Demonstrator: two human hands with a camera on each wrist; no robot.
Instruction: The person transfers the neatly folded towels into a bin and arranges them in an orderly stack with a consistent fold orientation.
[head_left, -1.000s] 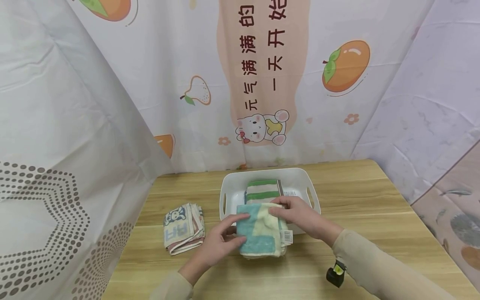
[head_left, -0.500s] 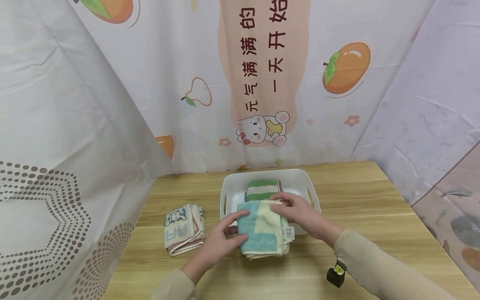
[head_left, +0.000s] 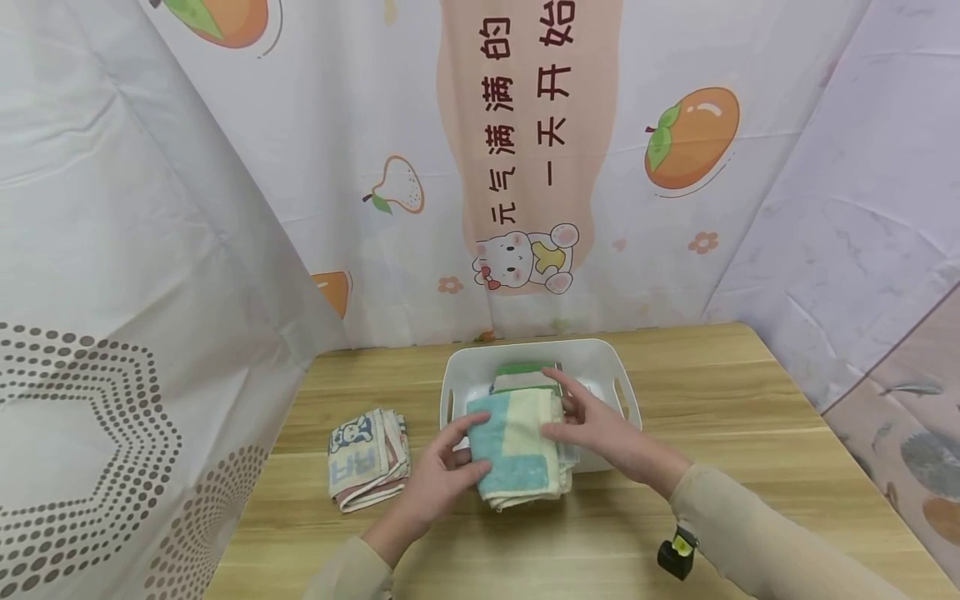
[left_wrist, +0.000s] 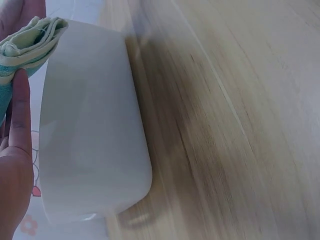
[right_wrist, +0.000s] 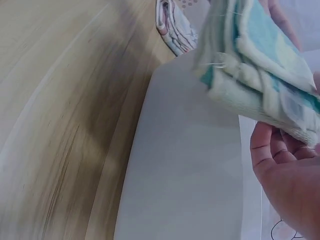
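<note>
A folded towel [head_left: 517, 442] in blue and cream is held up between both hands, over the near side of a white basket [head_left: 461, 367]. At its left edge the left hand [head_left: 444, 471] grips it, thumb and fingers on either side. The right hand [head_left: 592, 421] holds the right edge, its thumb near the front and its forefinger stretched out above. In the right wrist view the layered folds of the towel [right_wrist: 265, 75] and a label show, with fingers curled underneath. Inside the basket lies a green and white striped towel [head_left: 525, 379], partly hidden.
Left of the basket, another folded towel [head_left: 360, 458] with a blue cartoon print lies on the wooden table [head_left: 712, 392]. A printed curtain [head_left: 360, 275] hangs behind the table. A small black device [head_left: 677, 557] is on the right sleeve.
The blue and cream towel has shifted slightly up and left and turned a little. The right forefinger has lifted off the towel's top, and the label is now mostly behind the right fingers.
</note>
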